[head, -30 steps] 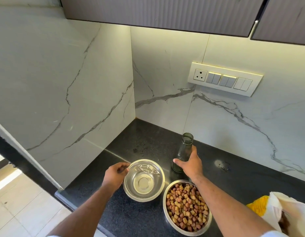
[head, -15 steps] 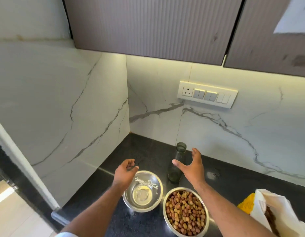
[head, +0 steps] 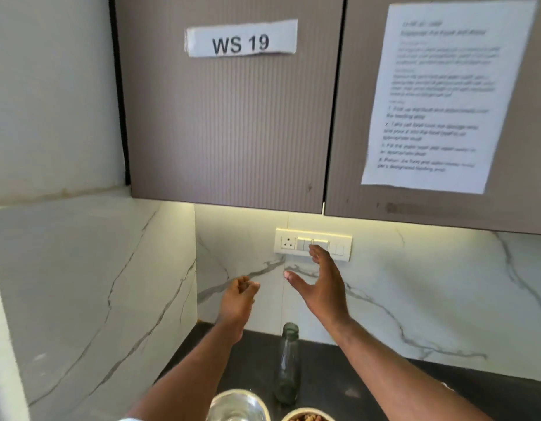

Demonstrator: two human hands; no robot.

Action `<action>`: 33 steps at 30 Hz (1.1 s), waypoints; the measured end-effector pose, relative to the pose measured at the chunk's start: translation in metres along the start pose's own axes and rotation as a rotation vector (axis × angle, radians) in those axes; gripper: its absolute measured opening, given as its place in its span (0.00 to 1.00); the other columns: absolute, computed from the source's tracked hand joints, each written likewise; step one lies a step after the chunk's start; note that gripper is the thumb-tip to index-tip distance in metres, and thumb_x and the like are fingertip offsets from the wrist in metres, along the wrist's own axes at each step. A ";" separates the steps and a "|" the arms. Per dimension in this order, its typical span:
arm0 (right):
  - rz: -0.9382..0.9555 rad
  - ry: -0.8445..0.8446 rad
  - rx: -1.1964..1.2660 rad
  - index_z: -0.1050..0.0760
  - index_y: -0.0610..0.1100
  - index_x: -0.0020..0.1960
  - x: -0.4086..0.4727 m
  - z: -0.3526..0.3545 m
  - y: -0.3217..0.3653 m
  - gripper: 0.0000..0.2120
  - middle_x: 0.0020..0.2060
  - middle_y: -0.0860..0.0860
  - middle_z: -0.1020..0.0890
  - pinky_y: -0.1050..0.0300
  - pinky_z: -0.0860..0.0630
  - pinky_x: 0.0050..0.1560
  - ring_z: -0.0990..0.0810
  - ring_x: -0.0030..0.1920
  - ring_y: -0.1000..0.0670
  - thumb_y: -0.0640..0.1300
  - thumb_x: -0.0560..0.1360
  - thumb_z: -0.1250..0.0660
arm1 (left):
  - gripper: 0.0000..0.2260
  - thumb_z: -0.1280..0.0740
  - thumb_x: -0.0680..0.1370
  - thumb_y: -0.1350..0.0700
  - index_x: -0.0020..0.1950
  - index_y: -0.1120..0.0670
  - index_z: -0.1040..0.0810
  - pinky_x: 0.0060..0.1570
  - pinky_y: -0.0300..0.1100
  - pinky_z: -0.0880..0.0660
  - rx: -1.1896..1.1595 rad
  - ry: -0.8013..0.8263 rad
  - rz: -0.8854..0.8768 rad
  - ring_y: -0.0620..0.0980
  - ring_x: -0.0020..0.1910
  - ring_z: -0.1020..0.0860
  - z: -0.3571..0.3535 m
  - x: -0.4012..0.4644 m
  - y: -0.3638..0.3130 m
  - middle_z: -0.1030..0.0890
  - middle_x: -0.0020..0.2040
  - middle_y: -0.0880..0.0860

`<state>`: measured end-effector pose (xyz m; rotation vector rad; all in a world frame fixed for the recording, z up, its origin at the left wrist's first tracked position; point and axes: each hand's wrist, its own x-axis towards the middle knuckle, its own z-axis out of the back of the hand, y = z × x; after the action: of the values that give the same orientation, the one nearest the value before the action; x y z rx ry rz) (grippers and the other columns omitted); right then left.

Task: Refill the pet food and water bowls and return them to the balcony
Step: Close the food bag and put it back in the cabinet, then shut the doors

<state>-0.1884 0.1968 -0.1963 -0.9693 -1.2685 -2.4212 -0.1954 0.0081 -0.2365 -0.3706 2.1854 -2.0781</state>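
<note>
Steel water bowl [head: 238, 405] and kibble-filled steel bowl [head: 308, 416] sit at the frame's bottom edge; our left hand [head: 237, 300] and right hand [head: 322, 287] hover empty, fingers relaxed. Apparently both are filled; we grip rims level.

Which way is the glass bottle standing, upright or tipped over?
Upright: the glass bottle stands on its base on the dark counter, uncapped mouth upward.
</note>
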 end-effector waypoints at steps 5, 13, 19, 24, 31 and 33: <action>0.040 -0.126 0.084 0.29 0.51 0.71 0.033 0.020 0.055 0.35 0.65 0.54 0.19 0.52 0.22 0.62 0.21 0.62 0.54 0.61 0.70 0.21 | 0.18 0.34 0.84 0.54 0.72 0.58 0.28 0.70 0.56 0.26 -0.304 0.036 -0.039 0.59 0.64 0.21 -0.025 0.013 -0.080 0.20 0.64 0.59; -0.097 -0.218 0.273 0.28 0.50 0.67 0.053 0.024 0.090 0.30 0.58 0.55 0.18 0.52 0.21 0.57 0.17 0.57 0.49 0.59 0.71 0.21 | 0.14 0.47 0.86 0.63 0.66 0.62 0.25 0.67 0.56 0.25 -0.717 0.121 -0.031 0.61 0.60 0.19 -0.051 0.013 -0.156 0.18 0.60 0.62; -0.168 -0.162 0.381 0.29 0.54 0.66 0.045 0.034 0.099 0.28 0.60 0.54 0.20 0.56 0.23 0.56 0.18 0.56 0.52 0.56 0.72 0.21 | 0.09 0.44 0.86 0.64 0.60 0.66 0.25 0.62 0.54 0.21 -0.743 0.086 -0.018 0.61 0.52 0.20 -0.048 0.001 -0.169 0.21 0.56 0.66; -0.183 -0.174 0.368 0.29 0.53 0.65 0.036 0.045 0.107 0.27 0.60 0.53 0.19 0.55 0.22 0.54 0.17 0.53 0.52 0.54 0.72 0.21 | 0.12 0.42 0.86 0.63 0.66 0.67 0.27 0.58 0.49 0.20 -0.675 0.014 -0.022 0.60 0.55 0.19 -0.049 -0.015 -0.181 0.20 0.56 0.65; -0.166 -0.147 0.294 0.28 0.49 0.68 0.028 0.081 0.143 0.27 0.54 0.50 0.16 0.61 0.23 0.50 0.16 0.53 0.50 0.51 0.73 0.22 | 0.10 0.43 0.87 0.62 0.66 0.62 0.28 0.58 0.47 0.23 -0.640 -0.052 -0.041 0.52 0.45 0.19 -0.035 -0.059 -0.187 0.20 0.58 0.61; -0.157 -0.123 0.260 0.24 0.47 0.67 0.024 0.089 0.159 0.24 0.52 0.51 0.14 0.58 0.22 0.51 0.16 0.51 0.50 0.50 0.74 0.23 | 0.12 0.44 0.87 0.62 0.70 0.62 0.30 0.57 0.46 0.23 -0.624 -0.068 -0.049 0.52 0.46 0.18 -0.027 -0.074 -0.190 0.20 0.62 0.61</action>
<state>-0.0891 0.1755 -0.0428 -0.9889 -1.7117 -2.2577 -0.1108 0.0452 -0.0528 -0.5332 2.7561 -1.3238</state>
